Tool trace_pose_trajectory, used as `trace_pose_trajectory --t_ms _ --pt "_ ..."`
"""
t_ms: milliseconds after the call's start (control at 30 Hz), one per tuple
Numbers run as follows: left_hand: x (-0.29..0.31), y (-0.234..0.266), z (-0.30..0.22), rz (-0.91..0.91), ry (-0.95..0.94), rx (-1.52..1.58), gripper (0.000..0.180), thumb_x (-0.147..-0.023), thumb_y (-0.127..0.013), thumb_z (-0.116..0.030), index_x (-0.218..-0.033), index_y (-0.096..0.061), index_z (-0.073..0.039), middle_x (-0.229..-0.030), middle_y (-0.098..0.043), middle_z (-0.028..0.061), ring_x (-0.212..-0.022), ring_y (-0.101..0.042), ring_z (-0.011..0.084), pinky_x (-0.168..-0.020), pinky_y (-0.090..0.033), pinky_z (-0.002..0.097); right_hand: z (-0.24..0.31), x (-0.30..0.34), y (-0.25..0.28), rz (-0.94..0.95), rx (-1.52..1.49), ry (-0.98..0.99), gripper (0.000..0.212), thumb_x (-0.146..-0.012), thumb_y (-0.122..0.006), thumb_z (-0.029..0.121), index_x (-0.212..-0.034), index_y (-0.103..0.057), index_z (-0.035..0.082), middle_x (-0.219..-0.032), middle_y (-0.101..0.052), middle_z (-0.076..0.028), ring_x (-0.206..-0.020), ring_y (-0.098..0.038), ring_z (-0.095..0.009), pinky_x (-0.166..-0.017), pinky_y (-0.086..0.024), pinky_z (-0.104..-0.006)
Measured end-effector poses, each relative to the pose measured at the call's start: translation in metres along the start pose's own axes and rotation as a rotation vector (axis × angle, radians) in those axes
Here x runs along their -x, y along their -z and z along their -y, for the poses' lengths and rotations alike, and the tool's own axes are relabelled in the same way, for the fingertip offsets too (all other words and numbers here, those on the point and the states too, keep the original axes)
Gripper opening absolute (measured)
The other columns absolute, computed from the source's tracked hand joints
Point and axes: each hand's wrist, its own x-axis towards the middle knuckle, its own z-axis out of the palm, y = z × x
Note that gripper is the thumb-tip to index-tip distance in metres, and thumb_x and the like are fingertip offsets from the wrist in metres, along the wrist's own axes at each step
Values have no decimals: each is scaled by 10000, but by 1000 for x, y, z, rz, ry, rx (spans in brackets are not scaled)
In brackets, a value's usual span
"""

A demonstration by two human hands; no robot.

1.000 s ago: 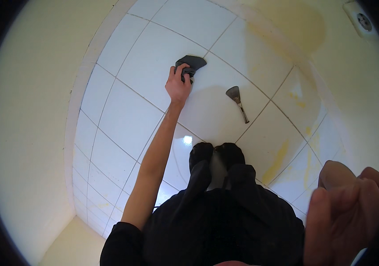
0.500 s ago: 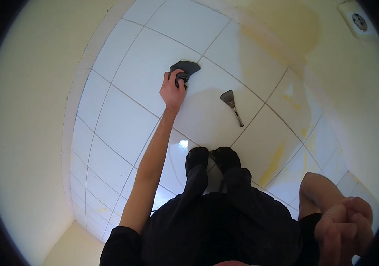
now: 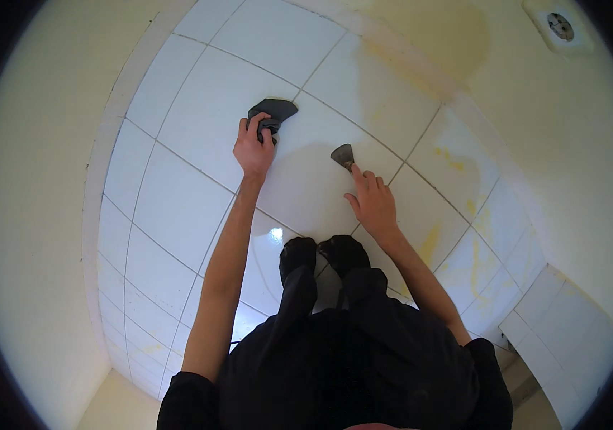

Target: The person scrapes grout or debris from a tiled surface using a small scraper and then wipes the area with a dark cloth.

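Observation:
My left hand (image 3: pixel 255 149) is closed round a dark grey cloth (image 3: pixel 275 109), pressing it to the white tiled floor (image 3: pixel 199 168). Part of the cloth fans out beyond my fingertips. A scraper (image 3: pixel 343 154) with a flared, worn grey blade lies on the tiles to the right of the cloth. Over its handle is my right hand (image 3: pixel 376 204), fingers stretched forward and thumb held apart. The index fingertip is at the base of the blade. Most of the handle is hidden under the hand, and no grip on it shows.
My feet in black socks (image 3: pixel 321 254) stand on the tiles just below the hands. Yellow stains (image 3: pixel 430 244) mark the floor at the right. Cream walls (image 3: pixel 41 215) rise on both sides, with a round fitting (image 3: pixel 559 26) at the upper right.
My right hand has come from the lower right, where it was raised near my body, down to the scraper. The left hand still holds the cloth at the same tile. The view has shifted slightly.

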Motion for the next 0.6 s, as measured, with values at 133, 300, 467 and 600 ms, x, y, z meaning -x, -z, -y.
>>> trace_pose_trajectory --t_ms 133,300,467,600 --pt "1 0 2 9 11 -17 279 -840 -591 -81 -1071 -679 -209 -948 -591 71 -731 -632 326 -596 -517 437 -8 7 -32 -13 -7 16 655 -859 -669 135 -1469 -440 78 -1074 -539 -125 -895 -584 -274 -722 -551 -363" --pt "1 -1 1 4 7 -13 273 -845 -590 -93 -1076 -676 -211 -945 -588 70 -725 -630 325 -597 -518 437 -7 3 -28 -12 -51 -2 665 -871 -643 96 -1496 -419 105 -1041 -528 -125 -856 -597 -262 -659 -562 -361" --pt "1 -2 4 10 10 -22 277 -846 -591 -97 -1081 -674 -216 -944 -589 69 -723 -631 319 -600 -520 437 -1 -12 -8 131 -29 -39 708 -870 -616 84 -1530 -366 137 -1038 -564 -133 -652 -652 -256 -542 -562 -365" --pt "0 -3 3 1 -2 -11 279 -844 -595 -98 -1082 -673 -222 -940 -587 67 -725 -632 317 -602 -521 435 2 -37 -8 235 81 -48 731 -874 -605 77 -1550 -331 136 -1011 -596 -134 -602 -657 -266 -537 -566 -367"
